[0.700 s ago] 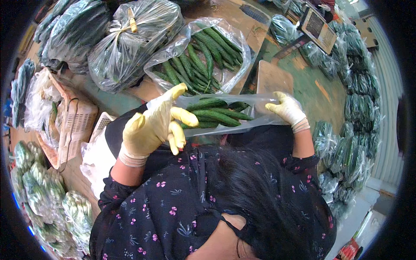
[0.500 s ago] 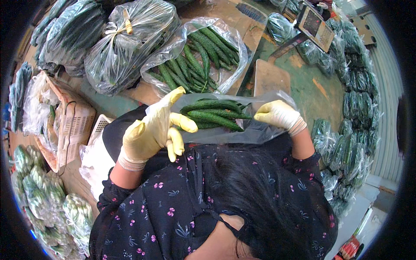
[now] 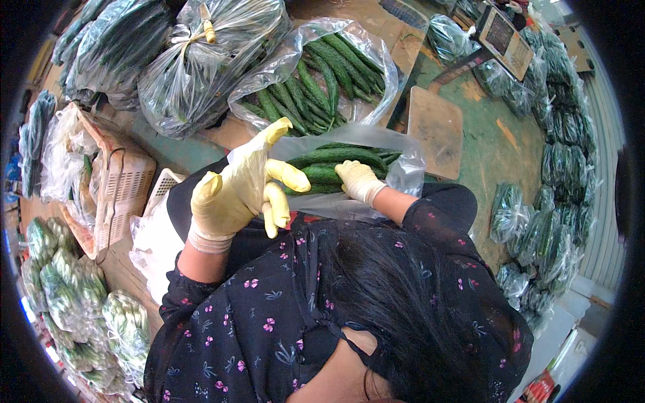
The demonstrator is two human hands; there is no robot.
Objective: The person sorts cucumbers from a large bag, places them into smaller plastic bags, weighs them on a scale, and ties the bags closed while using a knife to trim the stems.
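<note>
Several long green bumpy cucumbers (image 3: 328,156) lie side by side in a clear plastic bag (image 3: 407,176) in front of my lap. My right hand (image 3: 361,182), in a pale yellow glove, is on these cucumbers with its fingers curled over one of the nearer ones. My left hand (image 3: 250,183), in a matching glove, is raised at the bag's left end. Its fingers are spread and nothing shows in its grasp. Just beyond, a larger open plastic bag (image 3: 386,50) holds more loose cucumbers.
A scale with a display (image 3: 505,41) and a flat platform (image 3: 437,131) stands right of the bags. A tied full bag (image 3: 195,84) sits at the far left, with a knife (image 3: 207,25) on it. A plastic crate (image 3: 127,188) is at left; bagged cucumbers (image 3: 563,168) line the right.
My right hand has moved left from the right edge of the small bag onto the cucumbers. The bag's right side has shifted left too. My left hand keeps its spread pose.
</note>
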